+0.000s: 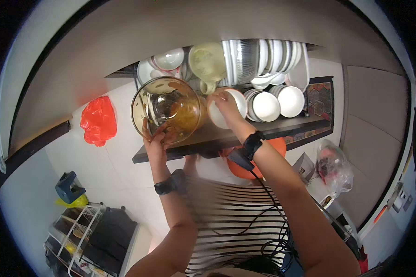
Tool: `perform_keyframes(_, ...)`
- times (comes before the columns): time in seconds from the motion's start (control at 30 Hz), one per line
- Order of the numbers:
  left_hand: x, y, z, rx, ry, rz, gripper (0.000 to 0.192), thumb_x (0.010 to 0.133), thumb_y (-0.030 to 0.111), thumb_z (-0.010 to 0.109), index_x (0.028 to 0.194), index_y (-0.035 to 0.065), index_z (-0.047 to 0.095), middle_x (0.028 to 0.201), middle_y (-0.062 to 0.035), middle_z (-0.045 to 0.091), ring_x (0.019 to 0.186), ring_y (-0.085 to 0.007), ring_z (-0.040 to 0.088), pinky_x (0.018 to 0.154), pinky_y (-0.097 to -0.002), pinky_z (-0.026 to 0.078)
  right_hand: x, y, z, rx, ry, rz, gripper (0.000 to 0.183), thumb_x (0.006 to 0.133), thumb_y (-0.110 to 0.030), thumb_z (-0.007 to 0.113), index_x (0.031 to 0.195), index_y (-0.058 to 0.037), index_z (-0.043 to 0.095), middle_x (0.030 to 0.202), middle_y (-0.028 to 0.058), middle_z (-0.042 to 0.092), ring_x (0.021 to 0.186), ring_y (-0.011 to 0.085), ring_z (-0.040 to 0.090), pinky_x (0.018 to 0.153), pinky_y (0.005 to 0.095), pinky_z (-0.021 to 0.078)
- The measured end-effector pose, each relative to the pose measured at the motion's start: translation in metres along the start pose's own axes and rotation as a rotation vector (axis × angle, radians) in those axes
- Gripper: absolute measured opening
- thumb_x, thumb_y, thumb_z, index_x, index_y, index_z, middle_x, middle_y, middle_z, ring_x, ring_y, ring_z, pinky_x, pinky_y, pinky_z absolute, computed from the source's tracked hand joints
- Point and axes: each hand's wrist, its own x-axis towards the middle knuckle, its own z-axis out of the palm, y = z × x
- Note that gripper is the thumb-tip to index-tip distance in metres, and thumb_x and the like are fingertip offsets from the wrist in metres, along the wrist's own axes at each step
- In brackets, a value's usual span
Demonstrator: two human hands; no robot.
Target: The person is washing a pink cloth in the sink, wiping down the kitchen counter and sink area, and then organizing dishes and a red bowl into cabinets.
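My left hand holds a large clear glass bowl by its near side, over the left part of a dark pull-out shelf. The bowl is see-through, and amber-coloured glassware shows through and beside its right side. My right hand is slightly blurred, its fingers bent at the left inner rim of a white bowl with an orange-red edge. Whether the fingers grip that rim, I cannot tell. Right of it stand stacked white bowls and another stack. Behind my right hand is a pale yellow-green jug.
White plates stand on edge at the back, with more white bowls at the back left. An orange stool is below the shelf. A red plastic bag lies on the floor at left; a clear bag sits at right.
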Motion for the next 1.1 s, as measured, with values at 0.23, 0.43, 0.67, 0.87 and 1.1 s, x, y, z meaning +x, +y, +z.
perform_keyframes(0.23,0.018,0.005,-0.004,-0.06,0.173,0.06,0.078,0.073,-0.011,0.038,0.139,0.0247,0.016,0.11,-0.0231,0.05,0.078,-0.0292,0.063,0.053,-0.0295,0.054,0.033,0.011,0.035,0.024,0.322,0.047,0.034,0.075,-0.021,0.066,0.098,0.0012,0.054,0.08,0.0081,0.056,0.07,0.0174,0.055,0.062,0.0307,0.0452)
perform_keyframes(0.43,0.028,0.001,-0.006,-0.031,0.178,0.082,0.075,0.075,-0.01,0.04,0.139,0.0209,0.016,0.112,-0.0231,0.048,0.08,-0.031,0.063,0.055,-0.0302,0.053,0.083,0.03,-0.003,-0.786,-0.057,-0.211,0.033,0.076,-0.029,0.066,0.068,0.0024,0.06,0.05,0.0084,0.052,0.042,0.0155,0.049,0.037,0.0264,0.0357)
perform_keyframes(0.67,0.037,0.001,-0.009,-0.04,0.217,0.11,0.072,0.078,-0.005,0.051,0.139,0.0154,0.017,0.109,-0.0255,0.051,0.079,-0.0337,0.064,0.061,-0.0379,0.056,0.087,-0.009,0.029,-0.226,0.026,0.289,0.026,0.077,-0.027,0.063,0.074,-0.0046,0.05,0.055,-0.0013,0.042,0.041,0.0073,0.038,0.034,0.0218,0.0276)
perform_keyframes(0.87,0.045,0.001,-0.01,-0.016,0.231,0.14,0.073,0.079,-0.005,0.052,0.139,0.0206,0.018,0.11,-0.023,0.05,0.083,-0.0321,0.062,0.063,-0.0392,0.056,0.088,-0.008,0.048,-0.023,0.06,0.211,0.017,0.081,-0.021,0.056,0.078,-0.005,0.051,0.062,0.0003,0.047,0.044,0.0061,0.037,0.035,0.0193,0.0247)
perform_keyframes(1.1,0.055,0.0,0.003,0.151,0.224,0.272,0.074,0.077,-0.009,0.043,0.139,0.0227,0.019,0.114,-0.0241,0.046,0.085,-0.0319,0.062,0.064,-0.036,0.055,0.061,-0.035,0.04,0.374,0.059,0.094,0.015,0.081,-0.013,0.053,0.07,-0.0099,0.044,0.063,-0.0019,0.042,0.045,0.0048,0.032,0.036,0.0203,0.0191)
